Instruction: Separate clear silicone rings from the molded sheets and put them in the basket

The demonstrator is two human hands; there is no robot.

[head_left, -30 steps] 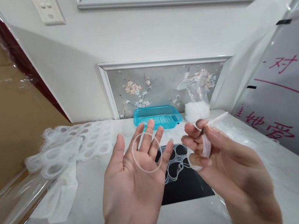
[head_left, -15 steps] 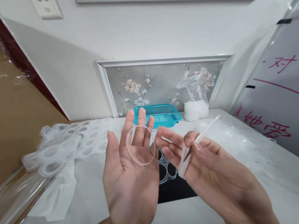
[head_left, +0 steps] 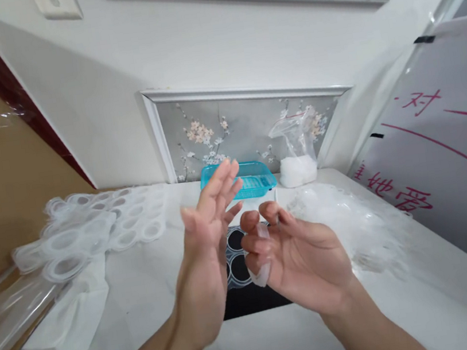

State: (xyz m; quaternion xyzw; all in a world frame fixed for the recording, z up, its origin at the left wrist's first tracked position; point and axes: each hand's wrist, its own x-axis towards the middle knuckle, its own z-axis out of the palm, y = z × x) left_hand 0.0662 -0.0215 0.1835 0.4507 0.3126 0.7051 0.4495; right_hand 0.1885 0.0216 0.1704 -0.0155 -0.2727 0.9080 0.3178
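My left hand (head_left: 208, 259) is raised on edge with its fingers stretched out and apart, and nothing shows in it. Facing it, my right hand (head_left: 299, 252) is curled, its fingers wrapped round a whitish translucent strip (head_left: 261, 275) that pokes out above and below them. Its thumb and forefinger are bent close together, and whether anything small is between them I cannot make out. Below both hands lies a clear plastic sheet with round cells (head_left: 240, 267) on a black mat (head_left: 252, 304), partly hidden by my right hand.
A blue plastic tray (head_left: 261, 166) stands against the wall beside a clear bag of white material (head_left: 298, 170). Ring-shaped translucent sheets (head_left: 135, 218) and a white cloth or tissue (head_left: 77, 313) lie left. A heap of clear plastic pieces (head_left: 354, 227) covers the right.
My left hand has turned from palm-up to edge-on, and the clear ring seen over it is out of sight. My right hand has curled inward; its thin white stick no longer shows.
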